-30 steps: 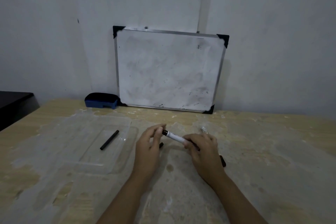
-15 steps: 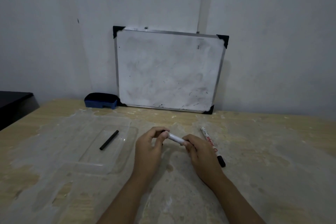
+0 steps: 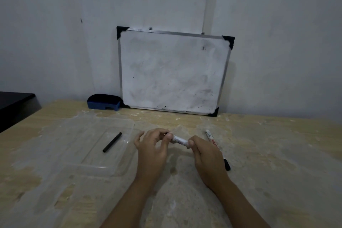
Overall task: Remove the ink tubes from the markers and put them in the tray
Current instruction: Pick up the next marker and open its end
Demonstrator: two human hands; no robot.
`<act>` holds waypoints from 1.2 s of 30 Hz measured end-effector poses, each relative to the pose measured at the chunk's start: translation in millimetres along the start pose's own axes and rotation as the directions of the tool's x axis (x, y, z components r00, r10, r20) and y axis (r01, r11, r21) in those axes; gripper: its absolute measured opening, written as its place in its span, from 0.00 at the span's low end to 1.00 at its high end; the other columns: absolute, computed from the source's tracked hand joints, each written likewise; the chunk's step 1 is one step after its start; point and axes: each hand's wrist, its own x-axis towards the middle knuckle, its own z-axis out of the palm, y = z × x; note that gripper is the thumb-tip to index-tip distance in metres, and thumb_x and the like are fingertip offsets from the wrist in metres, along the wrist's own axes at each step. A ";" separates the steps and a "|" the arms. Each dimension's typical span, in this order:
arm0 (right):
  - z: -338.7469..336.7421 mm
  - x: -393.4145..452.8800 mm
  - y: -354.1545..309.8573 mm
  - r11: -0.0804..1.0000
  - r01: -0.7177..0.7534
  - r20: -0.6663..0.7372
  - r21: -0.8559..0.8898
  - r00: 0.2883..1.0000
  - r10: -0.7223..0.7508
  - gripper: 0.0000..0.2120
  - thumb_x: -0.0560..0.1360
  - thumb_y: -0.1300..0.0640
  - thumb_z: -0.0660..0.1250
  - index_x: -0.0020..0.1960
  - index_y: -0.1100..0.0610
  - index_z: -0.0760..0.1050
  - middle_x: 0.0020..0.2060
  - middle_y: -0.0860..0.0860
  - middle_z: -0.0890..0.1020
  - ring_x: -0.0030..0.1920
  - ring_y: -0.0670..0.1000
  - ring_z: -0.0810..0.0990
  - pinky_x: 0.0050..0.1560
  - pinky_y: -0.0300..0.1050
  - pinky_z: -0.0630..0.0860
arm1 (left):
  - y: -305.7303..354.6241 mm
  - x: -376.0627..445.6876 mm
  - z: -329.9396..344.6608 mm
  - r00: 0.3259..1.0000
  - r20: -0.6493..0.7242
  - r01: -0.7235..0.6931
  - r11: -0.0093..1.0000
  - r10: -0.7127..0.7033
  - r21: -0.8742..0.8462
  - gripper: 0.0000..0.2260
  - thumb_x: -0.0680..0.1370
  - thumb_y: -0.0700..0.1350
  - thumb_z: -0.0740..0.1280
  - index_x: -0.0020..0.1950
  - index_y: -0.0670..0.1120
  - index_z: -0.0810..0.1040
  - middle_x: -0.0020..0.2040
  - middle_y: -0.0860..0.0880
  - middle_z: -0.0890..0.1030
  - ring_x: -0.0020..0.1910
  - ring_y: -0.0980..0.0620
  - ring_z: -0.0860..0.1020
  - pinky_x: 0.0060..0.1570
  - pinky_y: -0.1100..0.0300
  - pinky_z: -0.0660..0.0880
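Both hands hold one white marker (image 3: 179, 140) just above the table, in front of me. My left hand (image 3: 152, 147) pinches its dark far end with thumb and fingers; my right hand (image 3: 204, 155) grips the near end of the barrel. A second white marker (image 3: 212, 139) with red print and a black cap lies on the table to the right, partly behind my right hand. A clear plastic tray (image 3: 118, 169) rests on the left, and a black ink tube (image 3: 112, 142) lies slanted inside it.
A small whiteboard (image 3: 172, 72) leans on the wall at the back of the wooden table (image 3: 277, 163). A blue eraser (image 3: 103, 102) sits to its left. A dark surface (image 3: 13, 102) stands beyond the table's left edge.
My left fingers have closed over the marker's dark end, which was exposed before. My right hand slid back and left a little, uncovering the second marker on the table.
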 end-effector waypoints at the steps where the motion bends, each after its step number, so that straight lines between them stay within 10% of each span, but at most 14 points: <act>1: -2.1 -0.8 -2.3 1.000 0.002 0.001 -0.003 1.000 -0.002 0.18 0.77 0.45 0.49 0.39 0.53 0.72 0.24 0.44 0.67 0.25 0.42 0.67 0.27 0.33 0.60 | -0.5 -1.4 -0.6 0.998 0.022 -0.066 0.996 0.065 0.064 0.06 0.77 0.54 0.59 0.42 0.56 0.73 0.36 0.60 0.78 0.45 0.66 0.75 0.66 0.54 0.56; 14: -7.0 -0.3 -11.4 0.953 0.139 -0.122 -0.270 0.977 -0.177 0.22 0.79 0.44 0.49 0.36 0.52 0.74 0.25 0.46 0.75 0.24 0.45 0.68 0.28 0.36 0.59 | 0.3 -4.3 4.6 1.000 0.006 -0.003 0.999 0.003 0.044 0.13 0.78 0.57 0.48 0.35 0.58 0.64 0.31 0.56 0.68 0.39 0.59 0.71 0.57 0.70 0.55; 20: -3.6 1.7 1.0 0.956 0.073 -0.181 -0.282 0.975 -0.128 0.15 0.77 0.45 0.56 0.43 0.52 0.76 0.33 0.48 0.78 0.33 0.49 0.73 0.38 0.38 0.57 | 1.3 -2.8 -0.6 0.982 -0.054 0.178 0.980 -0.184 -0.090 0.17 0.81 0.50 0.55 0.35 0.46 0.72 0.31 0.53 0.68 0.40 0.71 0.68 0.55 0.59 0.60; 27: -2.0 2.3 13.9 0.944 -0.230 -0.320 -0.236 0.936 0.148 0.16 0.76 0.51 0.53 0.54 0.53 0.77 0.38 0.51 0.77 0.38 0.54 0.75 0.44 0.48 0.64 | -7.2 -4.2 4.6 0.970 0.243 -0.063 0.957 -0.008 0.283 0.04 0.75 0.55 0.64 0.45 0.57 0.74 0.48 0.60 0.74 0.52 0.63 0.68 0.64 0.55 0.49; 36: 2.7 2.2 14.7 0.945 -0.180 -0.177 -0.273 0.975 0.134 0.16 0.75 0.49 0.52 0.53 0.49 0.77 0.39 0.50 0.78 0.39 0.54 0.76 0.46 0.47 0.61 | -11.0 -5.1 6.9 0.930 0.363 -0.130 0.881 -0.050 0.454 0.10 0.73 0.60 0.64 0.50 0.57 0.76 0.54 0.58 0.72 0.61 0.59 0.65 0.67 0.52 0.46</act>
